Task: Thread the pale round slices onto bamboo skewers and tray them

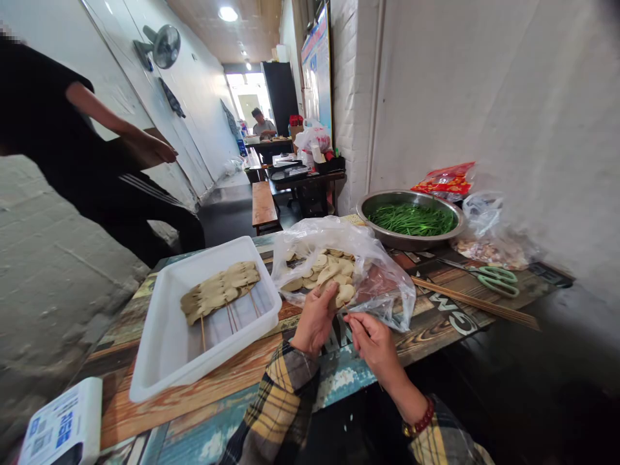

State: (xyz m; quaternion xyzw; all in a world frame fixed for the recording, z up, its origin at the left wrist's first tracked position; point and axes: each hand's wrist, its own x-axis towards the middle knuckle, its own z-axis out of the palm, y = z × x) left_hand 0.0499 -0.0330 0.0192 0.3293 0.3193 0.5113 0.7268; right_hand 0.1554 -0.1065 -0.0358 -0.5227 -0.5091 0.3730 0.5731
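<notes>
My left hand (314,318) is closed, thumb and fingers pinching round tan slices at the near edge of a clear plastic bag (387,294). More flat slices (325,268) lie loose in that open bag. Close to its right, my right hand (372,341) is pinched on a thin skewer, mostly hidden by the fingers. To the left stands a white plastic tray (162,352) holding a row of skewered slices (220,290), their bare sticks pointing toward me. A bundle of bamboo skewers (477,302) lies on the table to the right of the bag.
Behind the bag sits a metal basin (411,242) of green chives. Green-handled scissors (498,281), a bag of pale pieces (494,248) and a red packet (445,179) are at right. A white box (62,423) occupies the near left corner. One person (97,148) stands left; another sits far back.
</notes>
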